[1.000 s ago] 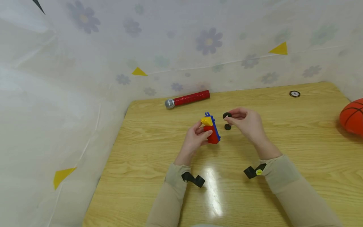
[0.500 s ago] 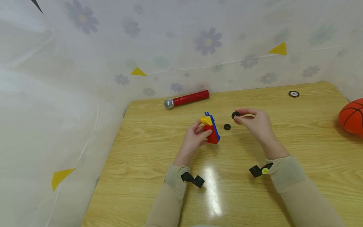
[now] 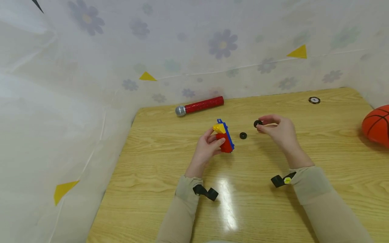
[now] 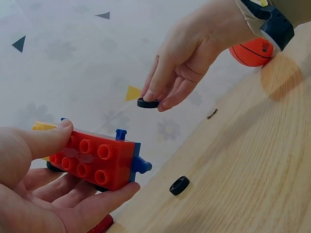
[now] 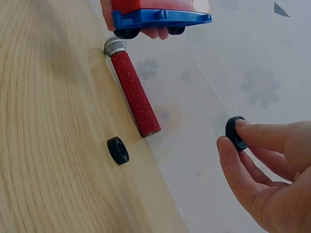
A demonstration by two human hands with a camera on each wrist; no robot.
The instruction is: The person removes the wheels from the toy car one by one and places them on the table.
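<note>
The toy block car (image 3: pixel 224 140), red brick on blue chassis, is gripped in the left hand (image 3: pixel 206 150) above the table's (image 3: pixel 304 209) centre, tipped sideways, apparently exposing its axle pegs. Right of it, the right hand (image 3: pixel 281 131) pinches a black wheel (image 3: pixel 258 123); a second wheel (image 3: pixel 243 135) lies between. The left-wrist view alone shows a bare peg (image 4: pixel 142 166).

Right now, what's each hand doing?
Left hand: grips the brick toy car.
Right hand: pinches a small black wheel.
</note>
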